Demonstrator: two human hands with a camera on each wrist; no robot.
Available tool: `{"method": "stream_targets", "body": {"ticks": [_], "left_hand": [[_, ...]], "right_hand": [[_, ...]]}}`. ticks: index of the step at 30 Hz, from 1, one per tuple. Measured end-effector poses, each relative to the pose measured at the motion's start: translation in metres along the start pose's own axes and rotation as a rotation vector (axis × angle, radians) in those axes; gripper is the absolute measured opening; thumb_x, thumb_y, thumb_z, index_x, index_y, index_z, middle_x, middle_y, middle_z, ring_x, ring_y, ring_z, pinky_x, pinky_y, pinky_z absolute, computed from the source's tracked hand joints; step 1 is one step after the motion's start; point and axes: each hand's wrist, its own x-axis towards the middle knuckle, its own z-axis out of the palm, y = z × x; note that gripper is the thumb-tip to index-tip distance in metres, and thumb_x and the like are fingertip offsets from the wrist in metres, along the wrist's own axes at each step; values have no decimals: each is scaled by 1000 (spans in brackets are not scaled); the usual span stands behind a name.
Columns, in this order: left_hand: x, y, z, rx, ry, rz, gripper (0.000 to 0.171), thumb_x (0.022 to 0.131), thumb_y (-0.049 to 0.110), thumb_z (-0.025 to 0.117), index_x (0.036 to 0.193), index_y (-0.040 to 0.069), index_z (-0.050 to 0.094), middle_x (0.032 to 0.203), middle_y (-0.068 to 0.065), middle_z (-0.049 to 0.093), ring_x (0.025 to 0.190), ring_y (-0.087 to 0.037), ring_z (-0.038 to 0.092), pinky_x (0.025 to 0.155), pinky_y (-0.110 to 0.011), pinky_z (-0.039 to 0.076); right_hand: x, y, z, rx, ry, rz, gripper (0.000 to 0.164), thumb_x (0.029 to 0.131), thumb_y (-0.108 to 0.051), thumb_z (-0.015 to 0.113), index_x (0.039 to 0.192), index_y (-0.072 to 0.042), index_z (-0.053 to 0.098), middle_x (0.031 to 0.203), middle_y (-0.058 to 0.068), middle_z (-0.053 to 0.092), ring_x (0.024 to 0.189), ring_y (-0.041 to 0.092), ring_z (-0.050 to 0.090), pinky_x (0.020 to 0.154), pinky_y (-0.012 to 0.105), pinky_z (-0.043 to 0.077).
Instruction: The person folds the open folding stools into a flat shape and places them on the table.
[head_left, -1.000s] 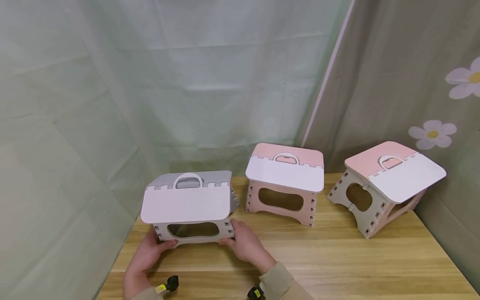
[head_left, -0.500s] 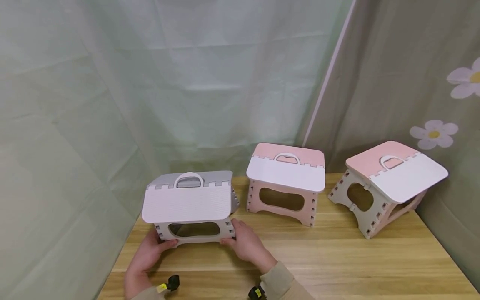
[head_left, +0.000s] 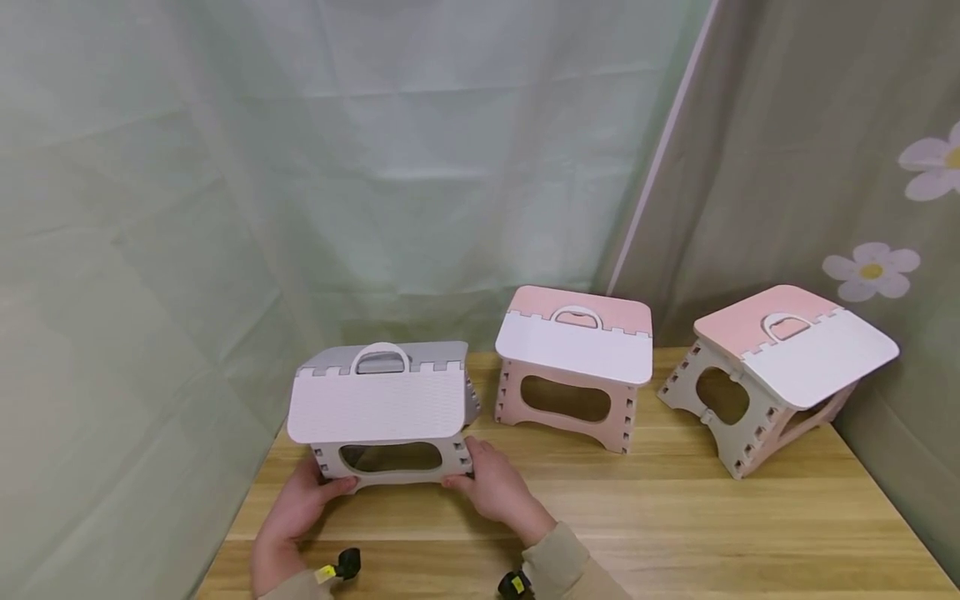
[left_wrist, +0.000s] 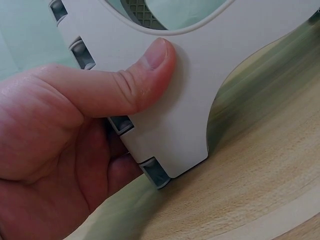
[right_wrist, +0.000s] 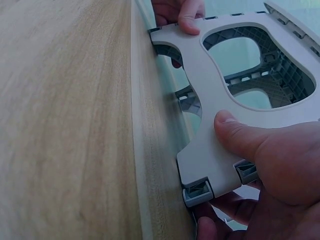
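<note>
A folding step stool [head_left: 378, 407] with a white front half and grey back half stands at the table's left, its top bent along the middle seam. My left hand [head_left: 296, 504] grips the stool's lower left leg. Its thumb [left_wrist: 147, 75] lies on the front panel below the oval opening, the other fingers partly hidden behind. With my right hand [head_left: 497, 485] I hold the lower right leg. That thumb [right_wrist: 237, 132] presses the panel's face while the fingers reach round behind the edge.
A pink and white folding stool [head_left: 576, 350] stands open close to the right. Another pink and white stool [head_left: 798, 350] stands at an angle farther right. Pale curtains [head_left: 450, 167] hang behind the wooden table [head_left: 697, 533].
The whole head view has shifted slightly, with the stools appearing a little farther right. Both hands keep their grip on the grey and white stool.
</note>
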Motion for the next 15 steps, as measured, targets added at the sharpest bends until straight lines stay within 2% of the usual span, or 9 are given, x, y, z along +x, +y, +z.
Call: {"method": "stream_targets", "body": {"ticks": [3, 8, 10, 15], "left_hand": [[0, 1, 0, 2, 0, -3, 73, 96, 19, 82, 151, -7, 42, 149, -27, 56, 133, -32, 53, 106, -23, 41], [0, 2, 0, 20, -7, -5, 75, 96, 21, 82, 152, -8, 41, 150, -28, 54, 134, -35, 52, 115, -46, 40], [0, 2, 0, 21, -6, -9, 75, 96, 22, 82, 152, -8, 41, 150, -28, 54, 134, -35, 53, 114, -42, 41], [1, 0, 0, 17, 3, -21, 72, 96, 20, 82, 150, -7, 43, 148, -26, 57, 132, -32, 53, 103, -22, 40]], "right_hand": [[0, 0, 0, -1, 0, 3, 79, 97, -43, 79, 153, 4, 49, 129, 18, 66, 111, 31, 63, 96, 51, 53], [0, 1, 0, -1, 2, -2, 77, 97, -42, 80, 152, 4, 51, 127, 16, 66, 109, 30, 63, 95, 50, 53], [0, 1, 0, -5, 4, -6, 76, 97, -42, 80, 151, 3, 51, 126, 15, 66, 107, 28, 63, 94, 49, 54], [1, 1, 0, 2, 4, -9, 78, 97, -42, 80, 153, 4, 50, 127, 16, 66, 109, 28, 63, 95, 49, 53]]}}
